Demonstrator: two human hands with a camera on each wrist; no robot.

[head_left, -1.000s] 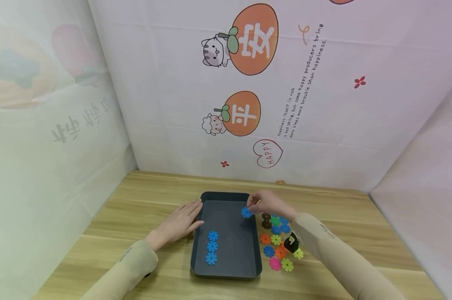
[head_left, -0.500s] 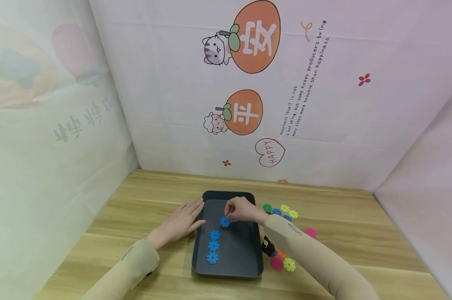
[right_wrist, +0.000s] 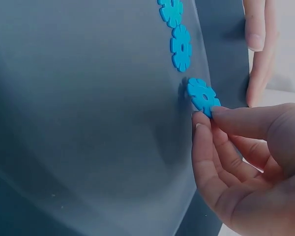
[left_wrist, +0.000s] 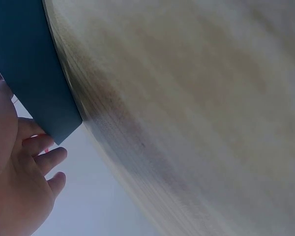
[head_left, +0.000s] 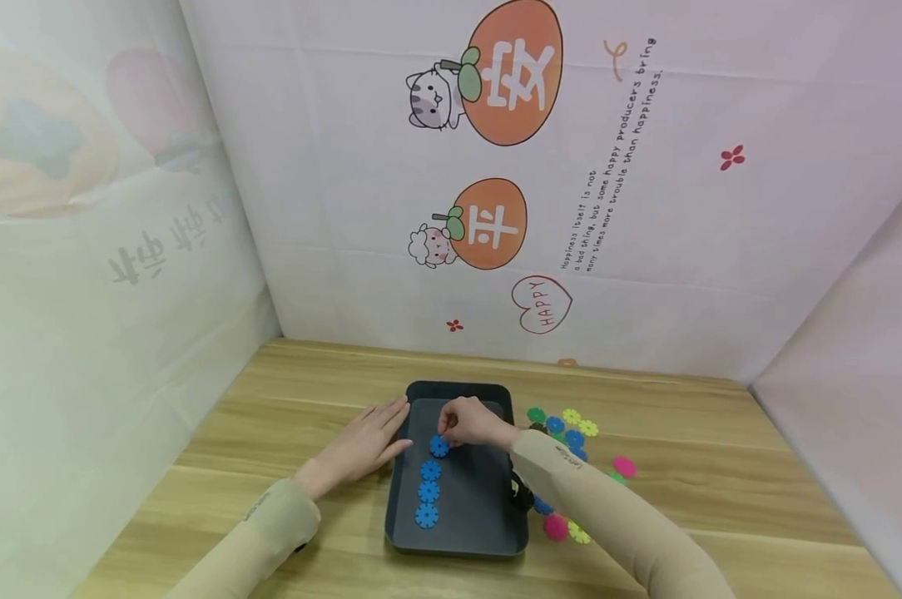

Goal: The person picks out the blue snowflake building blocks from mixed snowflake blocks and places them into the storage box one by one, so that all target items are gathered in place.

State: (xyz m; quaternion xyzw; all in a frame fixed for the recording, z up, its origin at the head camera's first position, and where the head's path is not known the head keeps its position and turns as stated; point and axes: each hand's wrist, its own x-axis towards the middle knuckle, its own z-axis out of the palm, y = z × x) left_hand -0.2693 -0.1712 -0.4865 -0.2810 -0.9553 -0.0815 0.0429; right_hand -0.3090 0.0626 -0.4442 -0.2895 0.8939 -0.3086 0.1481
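Observation:
Between thumb and fingertips my right hand point(head_left: 472, 423) pinches a blue notched plastic disc point(head_left: 439, 447), a snowflake-shaped building piece. In the right wrist view this blue disc point(right_wrist: 200, 92) is tilted, just off the end of a row. That row is three matching blue discs, among them the nearest one point(head_left: 430, 471), lying in line along the left side of the dark grey tray point(head_left: 477, 512). My left hand point(head_left: 361, 439) lies with fairly straight fingers against the tray's left rim. In the left wrist view, its fingers touch the tray's outer wall point(left_wrist: 34, 69).
Right of the tray lie several loose discs, including a pink disc point(head_left: 556, 527), a yellow disc point(head_left: 588, 428) and a green disc point(head_left: 536, 414). The right sleeve point(head_left: 608, 507) covers part of that pile. Printed cloth point(head_left: 361, 208) encloses the wooden table point(head_left: 331, 366).
My right hand has carried the blue disc leftward from the tray's right rim to the far end of the blue row. The left hand has stayed at the left rim.

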